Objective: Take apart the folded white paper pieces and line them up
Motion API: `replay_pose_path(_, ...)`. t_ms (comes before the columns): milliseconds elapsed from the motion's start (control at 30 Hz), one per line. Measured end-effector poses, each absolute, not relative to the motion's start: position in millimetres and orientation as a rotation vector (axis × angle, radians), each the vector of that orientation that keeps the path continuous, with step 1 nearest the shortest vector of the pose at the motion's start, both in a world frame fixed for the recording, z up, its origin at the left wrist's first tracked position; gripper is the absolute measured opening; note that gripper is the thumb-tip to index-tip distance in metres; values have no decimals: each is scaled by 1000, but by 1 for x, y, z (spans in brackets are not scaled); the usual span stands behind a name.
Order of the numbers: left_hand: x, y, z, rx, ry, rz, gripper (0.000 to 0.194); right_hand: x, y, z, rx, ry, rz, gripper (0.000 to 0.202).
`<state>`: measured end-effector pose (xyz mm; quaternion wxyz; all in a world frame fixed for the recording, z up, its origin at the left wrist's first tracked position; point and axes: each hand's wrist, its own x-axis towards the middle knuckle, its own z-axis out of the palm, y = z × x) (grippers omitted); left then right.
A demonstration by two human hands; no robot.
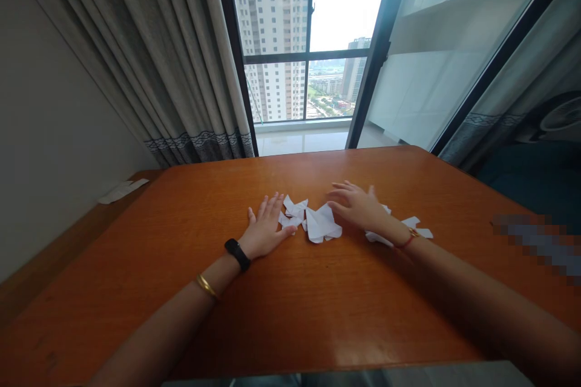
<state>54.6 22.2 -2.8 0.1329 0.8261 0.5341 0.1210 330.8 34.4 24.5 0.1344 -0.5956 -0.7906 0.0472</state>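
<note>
Torn white paper scraps [321, 224] lie loose in a small, overlapping heap mid-scene on a glossy orange-brown wooden counter [290, 314], with nothing visible weighing them down. Light as they look, they would probably scatter or fold over under a brisk sweep, or lift in the stir of air it made. A second, smaller group of white paper pieces [425, 233] lies to the right, partly hidden by the bare right forearm [454, 269], which could drag them out of place if it dipped. The heap sits between the two bare hands. The left grip [265, 230], fingers spread and holding nothing, rests flat at its left side, the thumb reaching to the scraps. The right grip [358, 205], fingers apart and apparently unladen, hangs at the heap's far right edge; whether it touches paper cannot be told. Farther out, a white paper strip [122, 191] lies at far left, and beyond the counter's far edge a grey pleated fabric curtain [181, 72] hangs to the left.
</note>
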Motion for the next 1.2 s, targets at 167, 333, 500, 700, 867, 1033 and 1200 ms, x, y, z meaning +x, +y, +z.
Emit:
replay_pose_path(167, 68, 38, -2, 2445, 1343, 275, 85, 376, 7, -3, -2307, -1895, 103, 78)
replay_pose_path(333, 96, 29, -8, 2396, 1197, 352, 126, 316, 4, -28, -1715, -2157, 283, 54)
replay_pose_path(500, 67, 30, -14, 2351, 1207, 856, 102, 241, 38, -38, -1102, -1852, 761, 65)
replay_pose_path(700, -2, 49, 0, 2084, 1449, 993, 89, 166, 85, -30, -815, -1696, 1083, 76)
replay_pose_path(867, 4, 36, 8, 2145, 1527, 507, 108, 185, 81, -1, -735, -1591, 1045, 55)
replay_pose_path(1033, 67, 32, -7, 2308, 1617, 315, 102, 264, 50, 6, -1016, -1658, 790, 39)
replay_pose_path(1200, 59, 67, -15, 2217, 1864, 348, 61, 329, 18, -5, -1311, -1698, 485, 37)
